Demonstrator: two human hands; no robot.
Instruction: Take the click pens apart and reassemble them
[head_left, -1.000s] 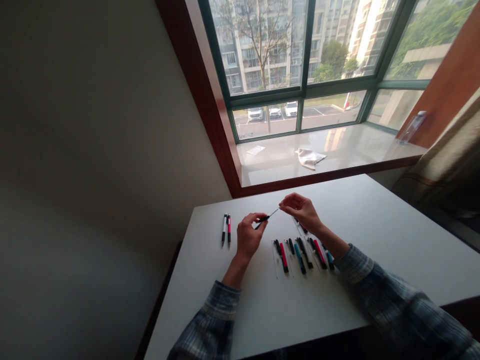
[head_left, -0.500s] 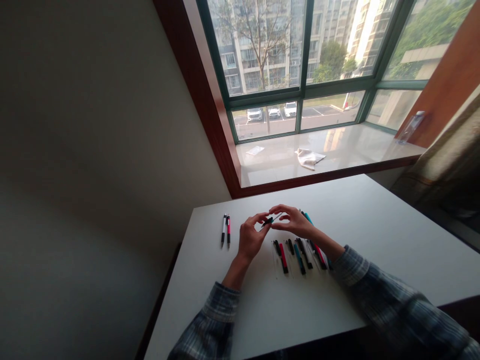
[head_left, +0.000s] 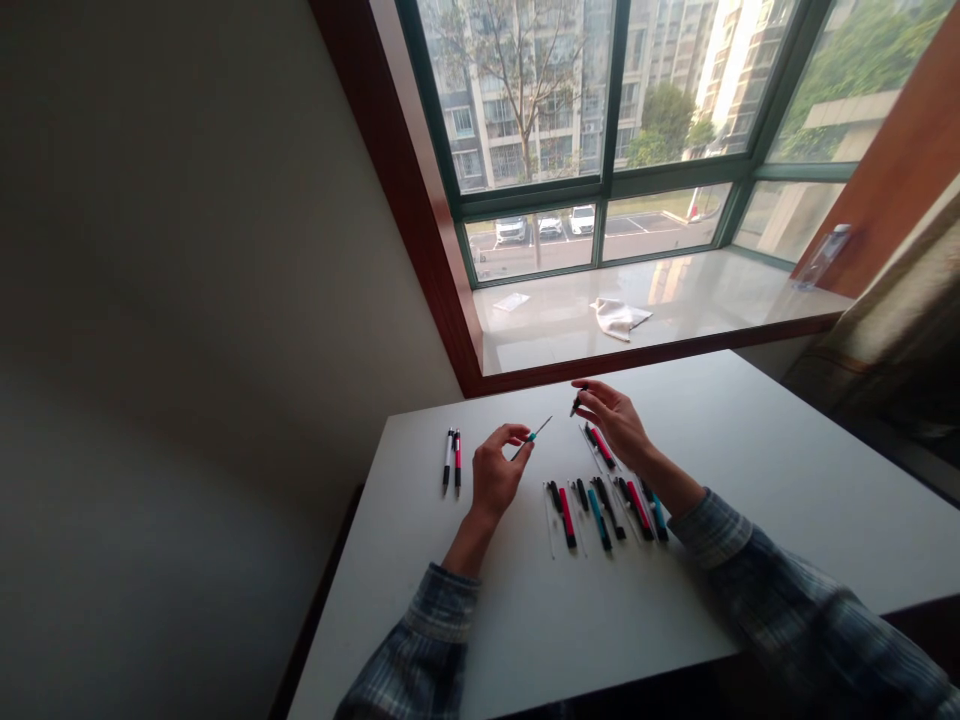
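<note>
Pinched between thumb and fingers of my left hand (head_left: 498, 470) is a teal pen barrel (head_left: 532, 437), mostly hidden, with a thin refill (head_left: 545, 424) sticking out up and to the right. My right hand (head_left: 613, 418), farther up and right, grips a small black pen piece (head_left: 577, 403) at its fingertips. A gap separates the two hands. Below them lies a row of pen parts: a red barrel (head_left: 568, 516), a teal barrel (head_left: 599, 519), black pieces and thin refills. Another red barrel (head_left: 601, 448) with a refill lies under my right hand.
Two whole pens, one white (head_left: 448, 462) and one red (head_left: 457, 464), lie side by side at the left of the white table (head_left: 450, 620). Beyond the table, a crumpled cloth (head_left: 619, 317) and a clear bottle (head_left: 823, 258) rest on the window sill (head_left: 697, 290).
My right hand has moved up and right, away from my left hand, with the black piece in its fingers. The refill now shows bare at the teal barrel's end. My left hand has barely moved.
</note>
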